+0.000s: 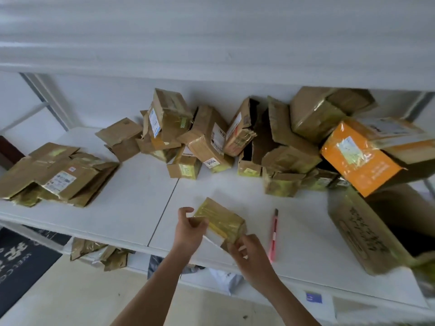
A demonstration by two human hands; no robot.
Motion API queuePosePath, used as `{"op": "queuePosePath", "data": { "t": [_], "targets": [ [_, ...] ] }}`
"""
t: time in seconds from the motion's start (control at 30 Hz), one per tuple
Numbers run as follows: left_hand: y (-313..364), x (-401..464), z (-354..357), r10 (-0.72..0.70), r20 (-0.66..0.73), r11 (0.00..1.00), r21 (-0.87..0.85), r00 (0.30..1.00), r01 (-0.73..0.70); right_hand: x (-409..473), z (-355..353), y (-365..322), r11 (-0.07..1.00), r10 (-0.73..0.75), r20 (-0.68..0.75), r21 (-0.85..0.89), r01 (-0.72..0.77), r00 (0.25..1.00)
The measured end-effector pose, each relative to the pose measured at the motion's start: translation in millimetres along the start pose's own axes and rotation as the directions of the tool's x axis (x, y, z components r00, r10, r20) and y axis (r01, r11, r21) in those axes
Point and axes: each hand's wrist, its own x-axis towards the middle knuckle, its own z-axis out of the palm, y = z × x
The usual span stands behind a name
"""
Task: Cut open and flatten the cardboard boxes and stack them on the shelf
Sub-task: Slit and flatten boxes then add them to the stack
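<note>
Both hands, left (188, 228) and right (247, 251), fingers clamped on small tape-wrapped brown cardboard box (221, 221); pink utility knife (274, 234) at 3 o'clock.

This looks like a storeroom or parcel-sorting corner. A wide white shelf board (131, 208) runs across the view under another white shelf (211, 50), carried on grey metal uprights (44, 97) at the far left. A heap of taped brown cardboard shipping boxes with printed labels (207, 137) lies along the far side, and a stack of flattened brown cardboard (56, 175) sits at the left. A dark printed doormat (21, 262) lies on the pale floor below.
</note>
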Motion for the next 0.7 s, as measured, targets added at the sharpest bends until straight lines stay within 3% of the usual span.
{"op": "queuePosePath", "data": {
  "t": [0.13,0.23,0.33,0.57,0.7],
  "targets": [
    [5,11,2,0.026,0.049,0.994,0.105,0.998,-0.031,16,-32,24,0.976,-0.020,-0.238,-0.217,-0.033,0.971],
    [11,16,6,0.033,0.072,0.978,0.201,0.997,-0.047,28,-58,49,0.821,0.162,-0.105,-0.538,-0.193,0.981],
    [16,21,6,0.043,0.087,0.960,0.272,0.995,-0.065,34,-69,62,0.605,0.260,0.028,-0.784,-0.140,0.965],
    [21,26,5,0.061,0.120,0.934,0.343,0.991,-0.099,38,-70,73,0.428,0.032,0.080,-0.902,0.058,0.996],
    [25,29,3,0.067,0.147,0.919,0.377,0.987,-0.119,36,-77,61,0.437,-0.206,0.021,-0.892,0.111,0.978]
  ]
}}
